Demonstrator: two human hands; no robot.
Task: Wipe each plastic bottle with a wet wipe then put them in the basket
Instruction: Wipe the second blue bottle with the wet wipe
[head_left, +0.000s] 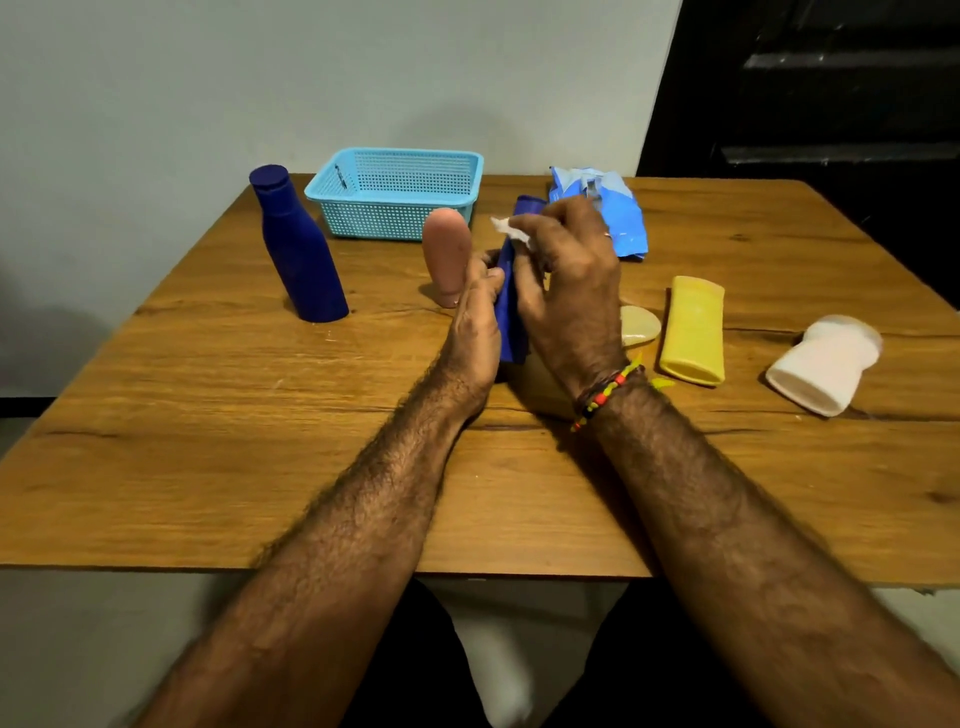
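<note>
While the wooden table (208, 441) carries everything, the turquoise mesh basket (395, 193) sits at its far edge with no bottle visible in it — so I judge the task to be at its first bottle. Beside the basket's left end stands a tall dark blue bottle (300, 254), upright; just in front of the basket stands a pink tube (447, 257) on its cap. To the right a blue wipes pack (608, 208) lies crumpled, and nearer lie a yellow bottle (693, 330) and a white bottle (823, 364), both on their sides, with a pale cream bottle (638, 325) mostly hidden behind the right wrist.

The bottle being wiped is a smaller blue bottle (508, 312), held between the two hands above the table's middle. Its long axis runs away from the person, tipped up toward the basket, which lies just beyond and slightly left — the left hand is nearer to it. The left hand (475, 317) grips the bottle's lower body, fingers curled round it. The right hand (566, 280) arches over the upper part, pinching a white wet wipe (511, 231) against the neck.
</note>
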